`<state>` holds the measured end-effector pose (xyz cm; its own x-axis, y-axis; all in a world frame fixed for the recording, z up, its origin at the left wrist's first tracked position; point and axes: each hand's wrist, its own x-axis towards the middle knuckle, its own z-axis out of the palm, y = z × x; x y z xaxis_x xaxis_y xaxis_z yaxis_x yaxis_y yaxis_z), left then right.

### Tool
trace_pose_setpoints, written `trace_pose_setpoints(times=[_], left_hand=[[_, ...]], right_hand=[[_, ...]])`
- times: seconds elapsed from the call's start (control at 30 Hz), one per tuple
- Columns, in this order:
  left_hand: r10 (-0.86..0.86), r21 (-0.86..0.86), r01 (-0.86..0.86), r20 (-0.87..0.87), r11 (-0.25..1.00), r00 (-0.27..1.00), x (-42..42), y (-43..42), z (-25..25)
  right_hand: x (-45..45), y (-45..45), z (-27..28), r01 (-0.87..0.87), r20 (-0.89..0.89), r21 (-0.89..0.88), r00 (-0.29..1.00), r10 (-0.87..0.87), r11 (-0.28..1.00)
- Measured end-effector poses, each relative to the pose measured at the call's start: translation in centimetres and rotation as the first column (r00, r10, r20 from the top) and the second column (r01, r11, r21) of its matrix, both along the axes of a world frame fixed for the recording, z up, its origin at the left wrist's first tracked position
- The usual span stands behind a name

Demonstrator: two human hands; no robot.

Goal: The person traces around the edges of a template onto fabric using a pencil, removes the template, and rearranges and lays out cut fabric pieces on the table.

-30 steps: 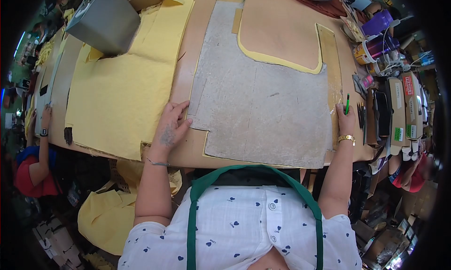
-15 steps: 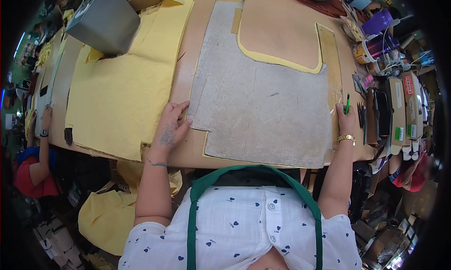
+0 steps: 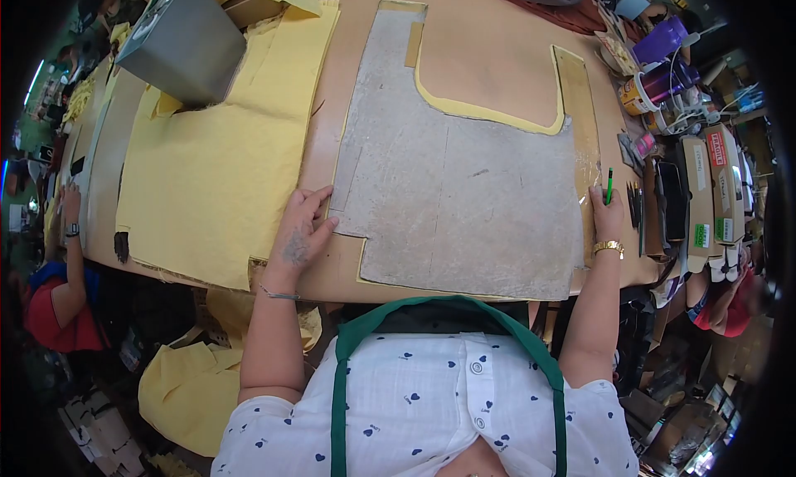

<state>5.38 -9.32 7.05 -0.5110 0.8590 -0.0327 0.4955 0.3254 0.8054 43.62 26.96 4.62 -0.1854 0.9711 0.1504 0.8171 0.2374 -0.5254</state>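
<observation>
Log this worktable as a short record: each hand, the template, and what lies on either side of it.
Left hand: fingers and thumb spread at the grey template's left edge
Right hand: holding a green pencil, at the template's right edge
Template: flat on the brown table, U-shaped cutout on its far side
Left of template: stacked yellow sheets, grey box at their far end
Right of template: slim dark tools, cardboard boxes

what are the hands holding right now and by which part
The right hand holds a green pen or pencil by its near part. The left hand lies open at the left edge of the grey template, apparently gripping nothing.
</observation>
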Motion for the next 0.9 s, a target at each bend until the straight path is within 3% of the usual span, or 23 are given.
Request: trace_pose_setpoints(times=[0.37,0.47,0.57,0.9], left_hand=[[0.012,-0.017,-0.012,0.020,1.000,1.000,0.2,0.1,0.4],[-0.021,-0.048,0.019,-0.041,0.999,0.999,0.0,0.0,0.6],[0.041,0.108,-0.035,-0.053,0.994,0.998,0.1,-0.1,-0.4],[0.191,0.114,-0.185,-0.046,0.976,0.981,0.0,-0.3,-1.3]], right_hand=[[-0.3,-0.4,0.4,0.002,-0.018,-0.005,1.000,-0.002,1.000],[-0.4,-0.5,0.6,0.000,-0.025,-0.022,1.000,0.000,1.000],[-0.9,-1.1,1.4,0.022,0.021,-0.023,1.000,-0.022,1.000],[-0.5,-0.4,1.1,0.021,0.061,-0.030,0.998,-0.019,0.999]])
